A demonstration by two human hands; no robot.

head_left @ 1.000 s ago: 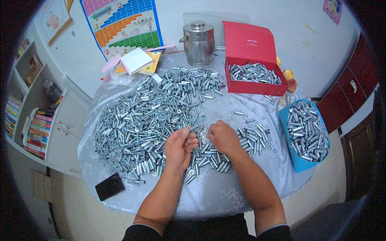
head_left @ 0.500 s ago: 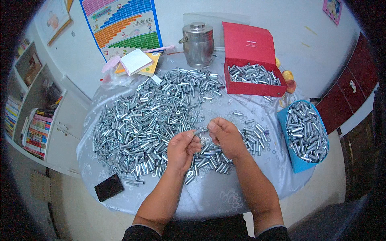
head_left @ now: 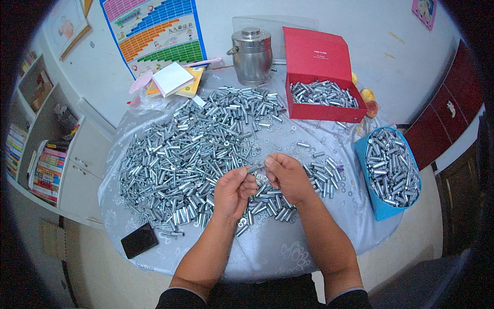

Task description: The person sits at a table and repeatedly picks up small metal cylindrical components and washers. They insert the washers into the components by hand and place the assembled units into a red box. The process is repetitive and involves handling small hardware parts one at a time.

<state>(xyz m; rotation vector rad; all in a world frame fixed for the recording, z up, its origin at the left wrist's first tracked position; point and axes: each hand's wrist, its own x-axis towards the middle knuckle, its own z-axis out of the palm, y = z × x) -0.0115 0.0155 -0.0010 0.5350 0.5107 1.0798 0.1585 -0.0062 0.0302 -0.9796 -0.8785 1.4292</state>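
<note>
Between my hands, above the near part of the pile, is a short silvery metal sleeve. My left hand pinches its left end between thumb and curled fingers. At the sleeve's other end, my right hand has thumb and forefinger pressed together; any small part in that pinch is hidden by the fingers. Under and around both hands spreads a big heap of metal sleeves and bolts. Loose sleeves and flat washers lie right of my right hand.
A red box with its lid up holds more metal pieces at the back right. Beside it stands a full blue bin. A steel pot, notepads and a black phone also rest on the cloth-covered table.
My hands stay almost in place with the sleeve between them; the right fingers have shifted very slightly. The whole view has moved a little.
</note>
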